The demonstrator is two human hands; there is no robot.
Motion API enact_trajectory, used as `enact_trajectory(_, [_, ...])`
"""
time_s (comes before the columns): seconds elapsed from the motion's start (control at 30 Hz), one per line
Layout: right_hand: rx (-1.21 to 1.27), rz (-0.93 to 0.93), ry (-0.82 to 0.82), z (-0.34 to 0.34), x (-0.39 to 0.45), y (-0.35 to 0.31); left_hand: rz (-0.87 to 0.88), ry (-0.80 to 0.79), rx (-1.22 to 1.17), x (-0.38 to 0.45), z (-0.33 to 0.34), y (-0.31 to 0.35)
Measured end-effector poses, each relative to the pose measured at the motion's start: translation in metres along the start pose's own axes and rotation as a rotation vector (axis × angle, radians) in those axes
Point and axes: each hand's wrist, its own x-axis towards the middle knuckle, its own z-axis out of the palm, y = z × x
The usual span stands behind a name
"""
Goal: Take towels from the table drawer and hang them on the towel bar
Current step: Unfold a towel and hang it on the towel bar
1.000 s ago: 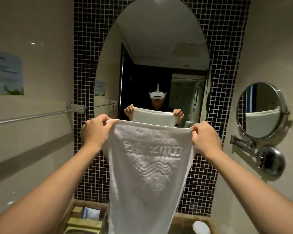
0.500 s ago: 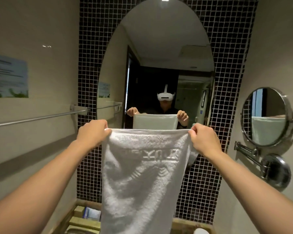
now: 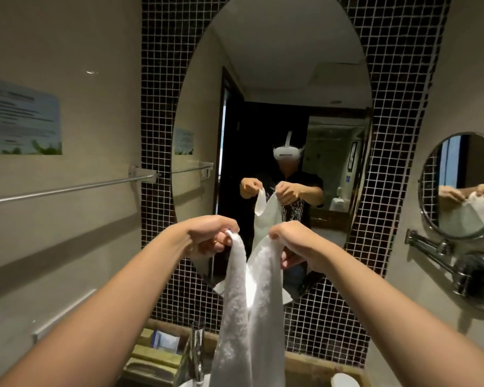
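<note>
Both grips atop hanging towel (image 3: 249, 317)

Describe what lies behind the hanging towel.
Behind the towel: oval mirror, black mosaic tiles, faucet at its left edge. Whatever sits directly behind the cloth is covered.

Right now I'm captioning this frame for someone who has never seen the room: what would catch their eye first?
Dead centre, a white towel hangs folded lengthwise, its top corners pinched by the left hand and the right hand. Behind it, a tall arched mirror framed by dark mosaic tile reflects the person. On the left wall runs a bare towel bar; on the right, a round swing-arm mirror.
</note>
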Motion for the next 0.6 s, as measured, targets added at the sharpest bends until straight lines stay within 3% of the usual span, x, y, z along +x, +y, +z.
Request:
enact_trajectory(0.17, [0.066, -0.135, 0.013, 0.015, 0.001, -0.013, 0.034, 0.059, 0.018, -0.001, 0.024, 0.009])
enact_trajectory(0.47, [-0.136, -0.348, 0.335, 0.022, 0.001, -0.003, 0.076, 0.167, -0.071, 0.011, 0.033, 0.004])
enact_trajectory(0.6, [-0.193, -0.39, 0.298, 0.025, 0.002, 0.005, 0.065, 0.18, -0.11, 0.014, 0.036, 0.0])
